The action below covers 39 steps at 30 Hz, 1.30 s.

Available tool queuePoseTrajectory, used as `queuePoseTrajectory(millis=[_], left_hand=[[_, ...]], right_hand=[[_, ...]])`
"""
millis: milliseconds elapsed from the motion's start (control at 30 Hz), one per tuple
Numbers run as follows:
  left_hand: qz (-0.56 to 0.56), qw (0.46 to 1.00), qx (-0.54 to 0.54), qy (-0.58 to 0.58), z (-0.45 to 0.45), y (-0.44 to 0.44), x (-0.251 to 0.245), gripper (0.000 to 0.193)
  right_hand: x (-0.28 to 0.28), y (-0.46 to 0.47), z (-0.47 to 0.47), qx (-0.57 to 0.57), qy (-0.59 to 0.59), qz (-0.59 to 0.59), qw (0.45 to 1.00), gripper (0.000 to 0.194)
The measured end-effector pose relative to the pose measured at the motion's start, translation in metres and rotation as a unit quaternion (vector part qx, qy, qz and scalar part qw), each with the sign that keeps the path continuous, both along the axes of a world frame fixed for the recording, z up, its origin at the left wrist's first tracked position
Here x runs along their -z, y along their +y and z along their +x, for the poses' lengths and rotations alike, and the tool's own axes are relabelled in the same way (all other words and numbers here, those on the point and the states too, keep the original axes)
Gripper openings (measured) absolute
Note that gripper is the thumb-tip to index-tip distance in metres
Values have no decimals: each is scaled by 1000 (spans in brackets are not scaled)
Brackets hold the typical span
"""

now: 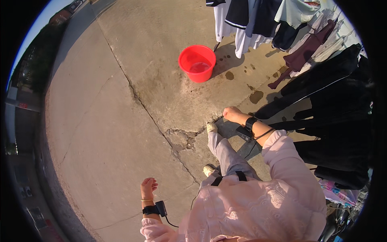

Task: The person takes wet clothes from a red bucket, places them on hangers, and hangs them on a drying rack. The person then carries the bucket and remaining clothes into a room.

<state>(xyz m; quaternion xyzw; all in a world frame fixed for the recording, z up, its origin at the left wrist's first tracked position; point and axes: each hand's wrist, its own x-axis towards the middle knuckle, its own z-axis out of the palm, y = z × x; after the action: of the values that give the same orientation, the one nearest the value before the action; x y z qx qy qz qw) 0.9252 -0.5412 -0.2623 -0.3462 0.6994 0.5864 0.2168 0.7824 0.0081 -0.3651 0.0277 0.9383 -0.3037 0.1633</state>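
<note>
My left hand (pixel 148 185) hangs low at the left above the concrete, its fingers loosely curled, slightly apart and holding nothing visible. Nearer the row of laundry, my right hand (pixel 232 114) is closed like a fist, with nothing seen in it. Ahead on the ground stands a red plastic bucket (pixel 203 78), apart from both hands, with a little liquid at its bottom. To the right of my right arm hang black garments (pixel 329 121). Farther ahead hang a dark skirt-like garment (pixel 237 15) with a white stripe, white clothes and a maroon garment (pixel 305 50).
Cracked concrete (pixel 115 121) spreads around my feet, with a broken patch (pixel 181 137) left of my shoe (pixel 212 127). Wet spots (pixel 256 96) mark the ground under the laundry. A colourful cloth (pixel 338 192) is at the lower right. Buildings (pixel 24 127) line the far left.
</note>
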Motion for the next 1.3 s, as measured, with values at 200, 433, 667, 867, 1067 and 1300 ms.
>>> queuePoseTrajectory(millis=[200,433,667,867,1067,1300], left_hand=[[-14,991,-32,-127,-107,21,58,13],[-18,966,-33,-257,-231,64,102,13],[-12,966,-43,-253,-315,61,110,14],[37,977,-22,-208,-322,0,114,15],[90,979,-35,-179,-320,-99,142,17],[132,985,-106,-19,-316,-221,114,19]], right_hand=[[109,35,-198,65,-90,71,991,35],[270,44,-376,-16,47,265,963,43],[310,54,-431,-108,-141,257,950,24],[199,81,-427,-201,-78,334,917,19],[83,-14,-437,-294,-113,349,882,22],[-11,-349,-487,-525,-213,405,718,23]])
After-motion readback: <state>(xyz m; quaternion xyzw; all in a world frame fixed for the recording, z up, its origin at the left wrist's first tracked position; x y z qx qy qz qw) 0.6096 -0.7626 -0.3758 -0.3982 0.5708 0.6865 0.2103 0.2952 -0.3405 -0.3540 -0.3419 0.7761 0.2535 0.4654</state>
